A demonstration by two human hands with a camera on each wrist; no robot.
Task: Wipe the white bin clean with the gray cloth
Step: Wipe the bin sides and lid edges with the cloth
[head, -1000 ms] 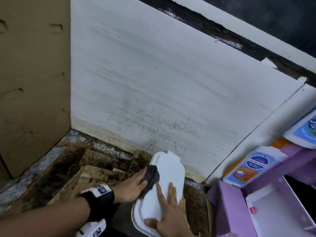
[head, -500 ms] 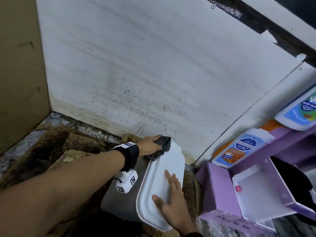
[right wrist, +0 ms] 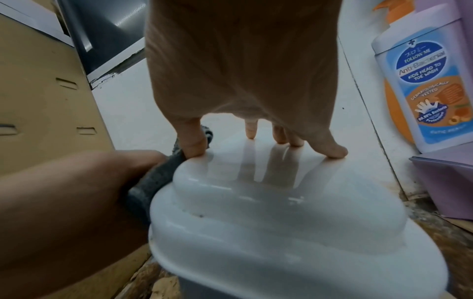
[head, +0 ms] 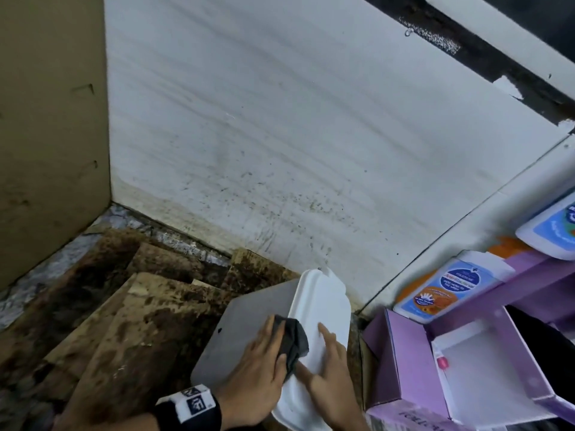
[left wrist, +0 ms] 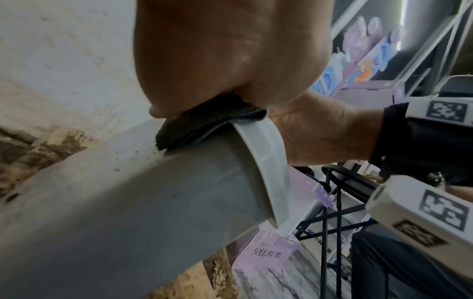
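**Bin tilted, cloth at the lid edge: slip and tip risks**

Left of the bin (head: 245, 331): soiled cardboard (head: 102, 309) spread over the floor. Could smear fresh dirt onto the gray wall of the bin if dragged or tipped that way.

On the bin's left upper edge: left hand (head: 252, 377) curled round the gray cloth (head: 294, 342), pressing it where lid meets wall. Bunched small, so may skip patches; specks visible on the wall just below the cloth in the left wrist view.

On top of the bin: white lid (head: 323, 306), glossy, with the right hand (head: 329, 381) laid on it, fingers straight, steadying and gripping nothing. Likely to slide under a hard stroke, letting the leaning bin roll.

Right of the bin: purple box (head: 404, 362) just beside, wash bottle (head: 448, 287) behind it. Could be knocked by a shifting bin.
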